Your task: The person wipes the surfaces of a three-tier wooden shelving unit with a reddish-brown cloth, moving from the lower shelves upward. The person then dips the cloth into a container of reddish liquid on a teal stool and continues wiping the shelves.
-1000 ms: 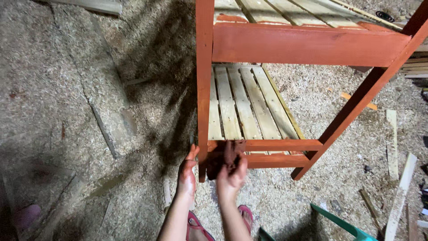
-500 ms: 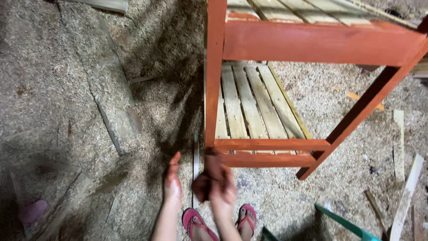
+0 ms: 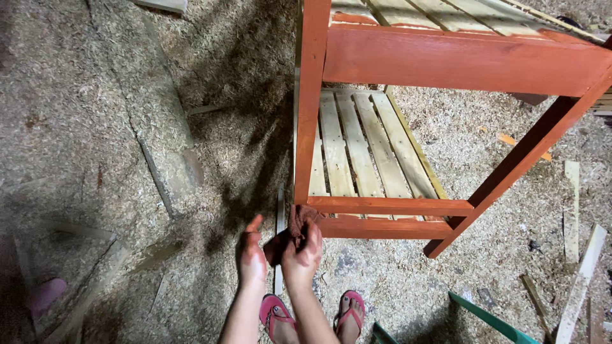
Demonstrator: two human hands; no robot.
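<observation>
Clearly right hand (image 3: pixel 301 256) w/ fingers clamped on dark stained rag (image 3: pixel 299 223) at red-painted wooden rack (image 3: pixel 382 207) bottom corner; left hand (image 3: pixel 252 258) open, fingers apart. Risk: stain smears onto bare pale slats (image 3: pixel 357 153), sawdust sticks.

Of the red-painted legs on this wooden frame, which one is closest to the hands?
The upright front-left leg. Its foot stands right above the right hand, which holds a dark red rag by it; the other visible leg slants away to the right.
</observation>
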